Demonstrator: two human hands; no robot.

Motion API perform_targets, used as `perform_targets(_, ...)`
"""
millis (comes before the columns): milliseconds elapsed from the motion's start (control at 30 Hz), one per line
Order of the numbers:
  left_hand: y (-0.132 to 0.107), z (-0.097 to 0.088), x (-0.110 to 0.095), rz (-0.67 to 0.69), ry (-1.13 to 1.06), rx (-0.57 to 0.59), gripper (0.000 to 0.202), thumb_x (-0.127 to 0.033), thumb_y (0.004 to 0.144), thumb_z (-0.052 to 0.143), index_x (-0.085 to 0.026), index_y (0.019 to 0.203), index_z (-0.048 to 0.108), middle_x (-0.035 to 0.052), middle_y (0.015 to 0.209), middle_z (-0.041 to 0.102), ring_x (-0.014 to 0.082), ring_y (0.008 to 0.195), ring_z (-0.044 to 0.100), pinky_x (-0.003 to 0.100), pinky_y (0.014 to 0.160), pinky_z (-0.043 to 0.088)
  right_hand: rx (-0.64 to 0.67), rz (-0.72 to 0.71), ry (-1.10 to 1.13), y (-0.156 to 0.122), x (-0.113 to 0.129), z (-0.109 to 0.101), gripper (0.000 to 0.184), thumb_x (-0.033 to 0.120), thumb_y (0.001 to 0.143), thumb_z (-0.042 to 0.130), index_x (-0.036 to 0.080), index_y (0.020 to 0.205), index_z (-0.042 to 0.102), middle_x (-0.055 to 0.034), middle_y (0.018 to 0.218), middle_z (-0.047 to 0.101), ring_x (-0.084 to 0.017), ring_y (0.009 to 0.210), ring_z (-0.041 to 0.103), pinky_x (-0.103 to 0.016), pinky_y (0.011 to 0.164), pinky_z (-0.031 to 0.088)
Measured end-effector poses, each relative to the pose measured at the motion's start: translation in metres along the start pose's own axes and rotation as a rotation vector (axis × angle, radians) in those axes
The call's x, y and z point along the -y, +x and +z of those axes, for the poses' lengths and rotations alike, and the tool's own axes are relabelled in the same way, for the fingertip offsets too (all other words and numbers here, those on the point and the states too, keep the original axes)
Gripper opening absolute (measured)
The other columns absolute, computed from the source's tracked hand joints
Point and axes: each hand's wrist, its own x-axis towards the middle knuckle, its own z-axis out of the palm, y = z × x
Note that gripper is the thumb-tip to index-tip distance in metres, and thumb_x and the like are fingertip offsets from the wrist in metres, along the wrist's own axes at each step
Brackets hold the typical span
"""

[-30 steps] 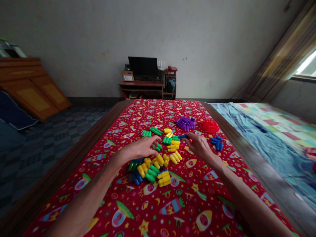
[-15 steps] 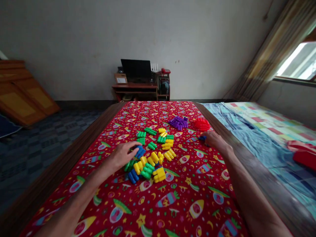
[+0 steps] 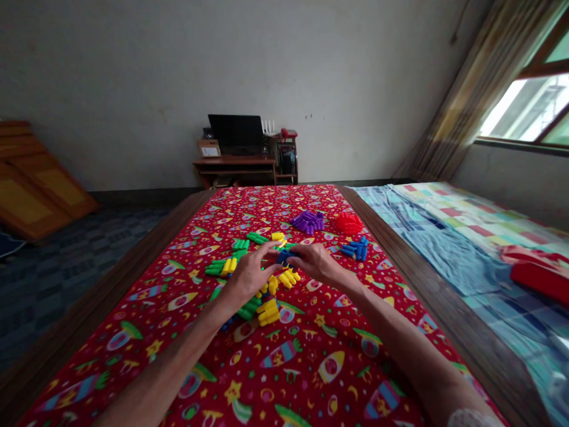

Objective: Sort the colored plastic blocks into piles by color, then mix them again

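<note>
A blue toy block point(image 3: 283, 256) is held up between my two hands above the middle of the red cloth. My left hand point(image 3: 252, 271) grips it from the left, thumb below and fingers over the top. From the right, my right hand point(image 3: 316, 261) has its fingers closed on the same block. Under and around the hands lie mixed blocks: green blocks point(image 3: 215, 268), a yellow block point(image 3: 268, 312) and a yellow ridged block point(image 3: 290, 278). My left hand and forearm hide part of this pile.
Sorted heaps lie farther off: purple blocks point(image 3: 307, 222), red blocks point(image 3: 349, 223) and blue blocks point(image 3: 355, 248). The patterned red cloth point(image 3: 306, 379) covers a table with a dark wooden edge point(image 3: 391, 243). A bed point(image 3: 448, 237) stands along the right side.
My right hand has left the blue heap at the right and moved left to the blue block. My left hand has carried that block rightward from the pile. The view has shifted slightly.
</note>
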Motion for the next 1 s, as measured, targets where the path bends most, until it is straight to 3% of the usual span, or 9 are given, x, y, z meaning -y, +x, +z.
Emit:
perform_targets(100,-0.006,-0.014,0.022,0.062,0.258,-0.053,0.034,-0.035,0.085,0.055,-0.021,0.116,0.061,0.0080,0.113,0.068,0.0230,0.102,0.065,0.037,0.092,0.052,-0.093,0.141,-0.217,-0.006,-0.024,-0.032,0.029,0.032,0.093,0.050,0.014,0.082,0.071,-0.0018,0.066,0.066,-0.011,0.060,0.057,-0.020,0.059,0.038)
perform_targets(233,-0.017,-0.048,0.073,-0.010,0.555,-0.033,0.026,-0.032,0.084,0.051,-0.020,0.098,0.068,0.0093,0.100,0.070,0.0242,0.097,0.065,0.036,0.091,0.050,-0.201,0.552,-0.592,-0.022,-0.066,-0.076,0.033,0.034,0.094,0.046,0.014,0.091,0.073,-0.0125,0.095,0.072,-0.020,0.091,0.064,-0.025,0.078,0.042)
perform_targets(333,-0.022,-0.063,0.100,-0.049,0.578,0.069,0.024,-0.036,0.077,0.058,-0.020,0.090,0.070,0.0078,0.096,0.068,0.0238,0.091,0.065,0.035,0.086,0.052,-0.149,0.800,-0.667,-0.033,-0.084,-0.090,0.038,0.037,0.093,0.044,0.013,0.095,0.073,-0.0165,0.105,0.070,-0.024,0.100,0.064,-0.028,0.080,0.044)
perform_targets(433,-0.025,-0.062,0.107,-0.029,0.576,0.092,0.023,-0.034,0.072,0.064,-0.021,0.091,0.070,0.0065,0.103,0.064,0.0235,0.095,0.063,0.035,0.088,0.052,-0.084,0.904,-0.645,-0.037,-0.090,-0.090,0.040,0.038,0.092,0.044,0.012,0.103,0.073,-0.0178,0.108,0.069,-0.027,0.101,0.065,-0.030,0.079,0.046)
perform_targets(567,-0.029,-0.048,0.098,-0.040,0.671,0.064,0.025,-0.022,0.073,0.066,-0.021,0.097,0.069,0.0079,0.114,0.057,0.0259,0.106,0.058,0.037,0.092,0.050,-0.071,0.923,-0.677,-0.035,-0.088,-0.089,0.040,0.036,0.088,0.049,0.015,0.116,0.068,-0.0182,0.113,0.067,-0.031,0.105,0.063,-0.035,0.080,0.048)
perform_targets(700,-0.033,-0.044,0.087,-0.092,0.707,0.024,0.029,-0.020,0.072,0.070,-0.022,0.101,0.067,0.0071,0.110,0.054,0.0263,0.108,0.055,0.037,0.090,0.051,-0.140,0.877,-0.689,-0.032,-0.078,-0.091,0.036,0.032,0.088,0.048,0.018,0.114,0.069,-0.0161,0.109,0.068,-0.030,0.102,0.064,-0.034,0.077,0.047)
perform_targets(833,-0.035,-0.046,0.084,-0.083,0.771,-0.045,0.025,-0.024,0.075,0.070,-0.021,0.100,0.067,0.0078,0.104,0.053,0.0274,0.105,0.053,0.039,0.089,0.050,-0.247,0.716,-0.751,-0.027,-0.060,-0.089,0.035,0.031,0.092,0.042,0.018,0.105,0.072,-0.0151,0.099,0.070,-0.025,0.091,0.064,-0.030,0.071,0.043)
perform_targets(1000,-0.030,-0.049,0.086,0.071,0.819,-0.111,0.016,-0.027,0.084,0.056,-0.017,0.087,0.068,0.0116,0.103,0.057,0.0285,0.105,0.052,0.044,0.093,0.047,-0.239,0.488,-0.754,-0.016,-0.033,-0.074,0.033,0.028,0.093,0.042,0.017,0.089,0.072,-0.0120,0.082,0.070,-0.018,0.071,0.059,-0.026,0.059,0.032)
